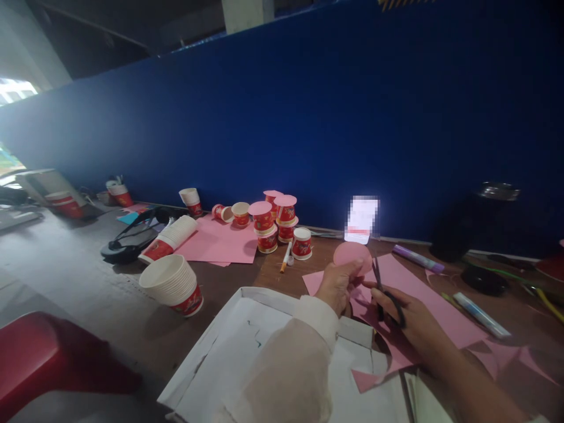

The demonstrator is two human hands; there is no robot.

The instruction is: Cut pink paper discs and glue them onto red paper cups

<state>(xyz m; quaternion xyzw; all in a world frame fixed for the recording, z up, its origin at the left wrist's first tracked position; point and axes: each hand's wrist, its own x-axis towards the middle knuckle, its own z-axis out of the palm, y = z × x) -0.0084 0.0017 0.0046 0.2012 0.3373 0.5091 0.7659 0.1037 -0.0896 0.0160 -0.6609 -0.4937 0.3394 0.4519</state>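
A round piece of pink paper (351,256) is pinched between the thumb and fingers of my left hand (337,285). Black scissors (379,276) are in my right hand (403,314), blades pointing up, close to the right edge of the paper circle. Whether the blades touch the paper I cannot tell. Below my hands a cut strip of pink paper (365,379) hangs over a white box lid (273,329). Pink sheets (434,305) lie to the right, under and beside my right hand.
Red paper cups with pink discs (263,218) stand stacked at the back. Nested cups (174,282) lie and stand at left, near a pink sheet (220,241). A lit phone (362,220) leans on the blue partition (308,117). A purple tube (418,258) and a glue stick (481,315) lie right.
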